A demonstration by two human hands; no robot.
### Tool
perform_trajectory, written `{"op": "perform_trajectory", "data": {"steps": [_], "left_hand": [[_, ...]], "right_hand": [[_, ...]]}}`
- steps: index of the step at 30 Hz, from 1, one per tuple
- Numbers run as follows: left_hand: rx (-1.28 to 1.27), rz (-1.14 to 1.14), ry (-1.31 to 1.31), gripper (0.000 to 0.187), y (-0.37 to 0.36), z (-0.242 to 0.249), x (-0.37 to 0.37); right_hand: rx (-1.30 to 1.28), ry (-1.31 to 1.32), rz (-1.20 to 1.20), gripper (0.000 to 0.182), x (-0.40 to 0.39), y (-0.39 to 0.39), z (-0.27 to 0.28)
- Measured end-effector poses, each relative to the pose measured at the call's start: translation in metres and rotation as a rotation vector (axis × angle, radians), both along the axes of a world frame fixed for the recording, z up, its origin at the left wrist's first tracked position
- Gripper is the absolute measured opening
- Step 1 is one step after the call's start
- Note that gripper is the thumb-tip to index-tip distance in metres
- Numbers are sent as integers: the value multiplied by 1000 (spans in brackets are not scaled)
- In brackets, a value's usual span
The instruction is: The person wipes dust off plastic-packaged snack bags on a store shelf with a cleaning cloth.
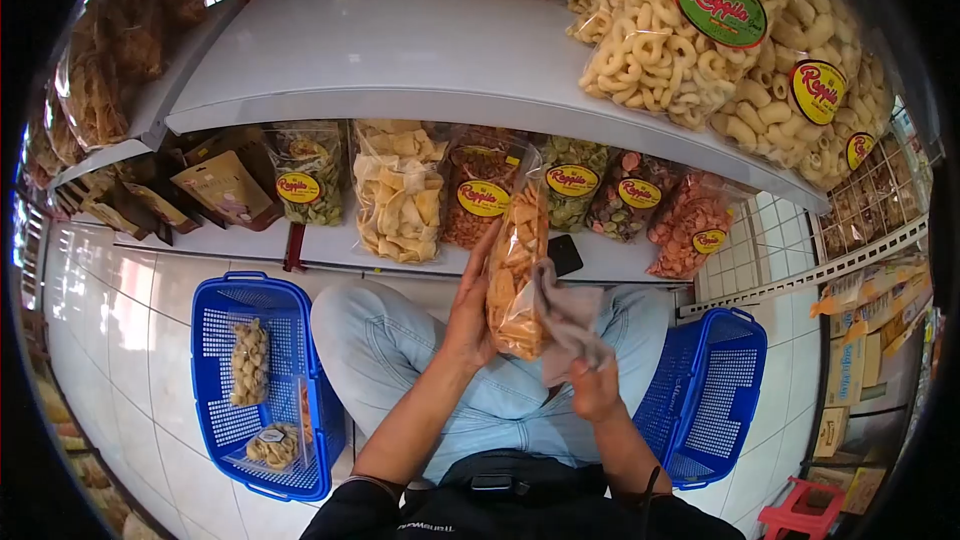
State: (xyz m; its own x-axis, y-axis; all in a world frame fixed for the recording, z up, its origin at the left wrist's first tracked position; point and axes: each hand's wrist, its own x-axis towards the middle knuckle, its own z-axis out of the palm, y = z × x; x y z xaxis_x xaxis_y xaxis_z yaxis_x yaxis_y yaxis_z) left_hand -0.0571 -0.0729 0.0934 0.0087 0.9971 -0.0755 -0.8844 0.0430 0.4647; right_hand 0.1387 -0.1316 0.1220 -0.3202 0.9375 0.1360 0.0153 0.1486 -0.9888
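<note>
My left hand [470, 315] is closed around the left side of a clear bag of orange-brown snack chips [515, 285], held upright above my lap. In my right hand [594, 388] is a bunched grey-brown cloth [570, 320], whose upper part lies against the right side of the bag. The fingers of the right hand are curled at the cloth's lower end. Behind the held bag, on the lower shelf, stand a bag of pale yellow chips [398, 195] and a bag with a yellow label [482, 190]. A dark phone [565, 254] lies on the shelf edge.
A blue basket [205, 370] with several snack bags stands on my left; another blue basket [722, 410] is on my right. The upper shelf [370, 40] juts over the lower row and carries large bags of ring-shaped snacks [660, 50]. A red stool [800, 510] sits at lower right.
</note>
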Motion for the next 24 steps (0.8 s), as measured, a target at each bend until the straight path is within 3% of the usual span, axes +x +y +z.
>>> {"op": "perform_trajectory", "data": {"steps": [3, 8, 10, 12, 14, 15, 18, 20, 24], "left_hand": [[-2, -102, -80, 60, -4, -2, 0], [-7, -189, -277, 67, -19, -10, 1], [214, -208, -421, 67, -18, -16, 4], [224, -242, -349, 75, -19, -15, -1], [206, -314, -419, 85, -20, -28, -5], [236, -364, -579, 86, -18, -34, -5], [-41, -290, -271, 80, -27, -33, -12], [-76, -203, -408, 69, -26, -63, -6], [19, -302, -580, 71, -25, -62, -9]], "right_hand": [[369, -257, 91, 54, -21, 6, 19], [607, -488, 153, 56, -31, 17, 27], [682, -560, 127, 57, -34, 23, 35], [714, -646, 78, 56, -35, 32, 40], [733, -696, 29, 56, -33, 41, 44], [737, -702, 8, 56, -32, 46, 47], [752, -697, -66, 55, -31, 59, 55], [753, -698, -108, 56, -30, 69, 58], [631, -598, -210, 42, -34, 81, 71]]}}
